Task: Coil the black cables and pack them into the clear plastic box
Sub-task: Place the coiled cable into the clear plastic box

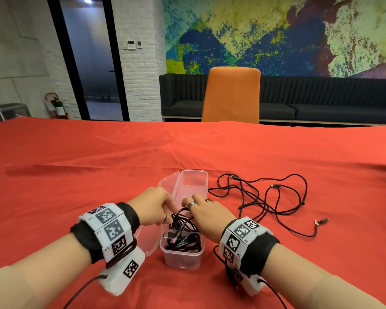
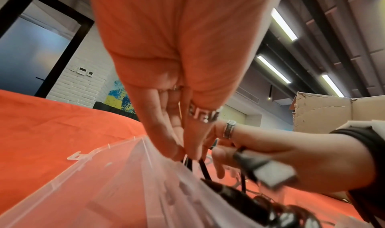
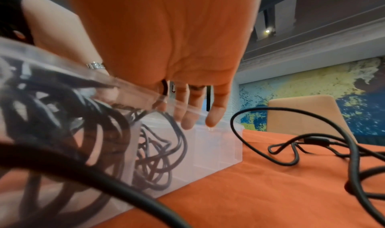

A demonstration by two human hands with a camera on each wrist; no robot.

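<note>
Left hand [image 1: 153, 205]: fingers drawn together and pointing down, tips pinching strands of the coiled black cable [image 1: 183, 236] at the near half of the clear plastic box [image 1: 180, 256]. Left wrist view confirms the pinch: fingertips [image 2: 177, 150] closed on two thin black strands rising out of the box.

Right hand [image 1: 206, 216]: laid across the box from 3 o'clock, palm down. Fingers straight and slightly spread in the right wrist view, fingertips [image 3: 188, 122] over the far, unfilled half of the box; contact with the rim cannot be told. Left wrist view shows the thumb lying against the cable's plug [image 2: 264, 169]; a firm grip cannot be told.

Coiled cable sits inside the near end of the box, some loops standing above the rim. Through the clear wall, right wrist view shows the bundle [image 3: 154, 159] packed low in the box, a detail hidden from the head camera by the hands.

Box lid [image 1: 165, 192] hinged open, lying at 9 o'clock of the box on the red-covered worktop [image 1: 76, 163]. Second black cable [image 1: 267, 197] sprawled loose at 3 o'clock of the box, uncoiled, one plug end [image 1: 321, 221] toward 4 o'clock. Orange chair [image 1: 232, 97] at 12 o'clock beyond the worktop. Cardboard box [image 2: 333, 113] seen only from the left wrist camera.
</note>
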